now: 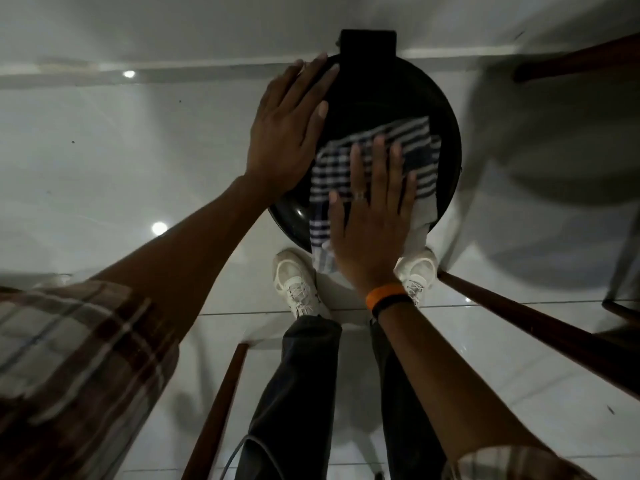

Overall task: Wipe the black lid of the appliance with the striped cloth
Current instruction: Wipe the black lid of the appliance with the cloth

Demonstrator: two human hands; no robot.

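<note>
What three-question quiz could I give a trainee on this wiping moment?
1. True or false: the right hand lies flat on the striped cloth.
2. Which hand steadies the black lid at its edge?
3. The wristband on the right arm is: a) green b) orange c) white.

Key: 1 true; 2 left hand; 3 b.

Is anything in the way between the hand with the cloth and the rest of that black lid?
Partly. The right hand presses the blue-and-white striped cloth flat on the round black lid. The left hand rests on the lid's left rim, covering that area; the far side lies bare.
</note>
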